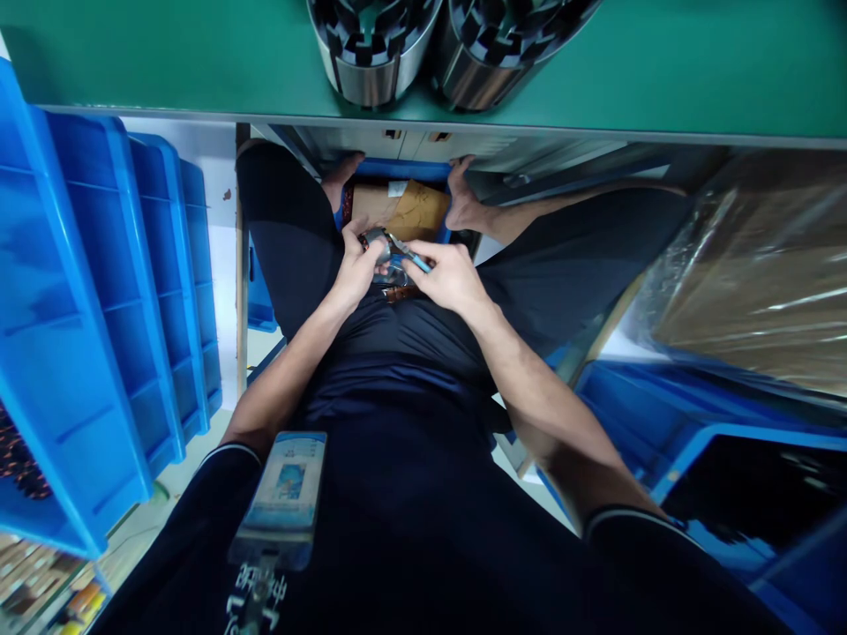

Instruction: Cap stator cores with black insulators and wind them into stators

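Note:
Between my knees, over my lap, my left hand [356,269] is closed around a small grey cylindrical metal part [378,243] with a dark, copper-tinged end. My right hand [448,275] grips a slim hand tool with a light blue handle [418,262]. The tool's silvery tip reaches the side of the part nearest my right hand; whether it touches is too small to tell. Just below both hands lies a brown strap-like piece [401,294] at my waist. My fingers hide much of the part and the tool.
Two large metal cylinders [368,79] with black slotted insides stand on the green bench top [165,62]. Stacked blue crates [72,291] rise at my left. Between my feet sits a bin with cardboard [423,210]. Plastic-wrapped brown boxes [754,282] and a blue crate [701,432] are at right.

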Available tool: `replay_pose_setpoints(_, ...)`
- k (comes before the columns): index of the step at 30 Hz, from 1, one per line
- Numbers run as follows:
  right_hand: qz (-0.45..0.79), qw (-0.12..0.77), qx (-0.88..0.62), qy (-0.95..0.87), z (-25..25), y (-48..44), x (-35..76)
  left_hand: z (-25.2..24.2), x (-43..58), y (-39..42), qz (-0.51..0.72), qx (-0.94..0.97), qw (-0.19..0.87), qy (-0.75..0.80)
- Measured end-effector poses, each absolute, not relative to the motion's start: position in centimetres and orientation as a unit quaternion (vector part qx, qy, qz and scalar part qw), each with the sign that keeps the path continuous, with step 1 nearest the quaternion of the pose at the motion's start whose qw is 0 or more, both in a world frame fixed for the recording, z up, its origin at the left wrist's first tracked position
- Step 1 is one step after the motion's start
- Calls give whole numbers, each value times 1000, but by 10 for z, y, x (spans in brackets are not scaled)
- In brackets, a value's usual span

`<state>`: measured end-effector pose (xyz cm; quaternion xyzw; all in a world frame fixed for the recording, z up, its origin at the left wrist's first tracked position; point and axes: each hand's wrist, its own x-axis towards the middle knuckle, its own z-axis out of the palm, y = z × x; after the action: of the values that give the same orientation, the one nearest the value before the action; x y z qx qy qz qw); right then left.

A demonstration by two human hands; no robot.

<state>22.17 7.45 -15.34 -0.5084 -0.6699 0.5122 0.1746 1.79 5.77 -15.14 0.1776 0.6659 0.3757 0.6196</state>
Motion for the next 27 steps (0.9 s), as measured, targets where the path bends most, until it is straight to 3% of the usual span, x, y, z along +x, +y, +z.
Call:
replay_pose_setpoints(7,512,148,-535,-655,-188,89,226,-152,20,70,391,143,610,675)
replay_pose_setpoints(13,452,194,-509,-706,-152,66,230,-110,22,58,484,161,632,583)
replay_pose_setpoints(19,385,221,-499,-744,-115,56,231,-78,26,54,515,186,626,555)
replay_pose_setpoints(27,309,246,-496,-773,-102,54,228,-62,29,50,521,172,640,538)
